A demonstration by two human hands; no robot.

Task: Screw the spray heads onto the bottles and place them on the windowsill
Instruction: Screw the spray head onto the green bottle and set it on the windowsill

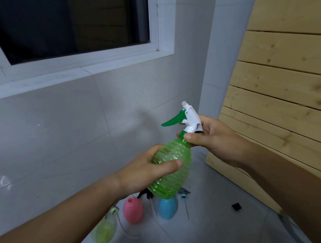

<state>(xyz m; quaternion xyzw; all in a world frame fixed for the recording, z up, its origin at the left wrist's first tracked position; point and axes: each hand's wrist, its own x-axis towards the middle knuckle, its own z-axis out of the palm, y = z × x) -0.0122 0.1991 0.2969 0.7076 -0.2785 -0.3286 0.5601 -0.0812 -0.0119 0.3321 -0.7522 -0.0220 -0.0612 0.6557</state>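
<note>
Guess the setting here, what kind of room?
Likely a tiled bathroom or utility corner at home: glossy white wall tiles, a white-framed window with a tiled windowsill, and a pale tiled floor beside wooden slat panelling.

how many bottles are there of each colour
green bottle: 1, held in both hands
pink bottle: 1, on the floor
blue bottle: 1, on the floor
yellow bottle: 1, lying on the floor
total: 4

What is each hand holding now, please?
Left hand: closed around the green bottle.
Right hand: fingers closed on the spray head collar.
</note>
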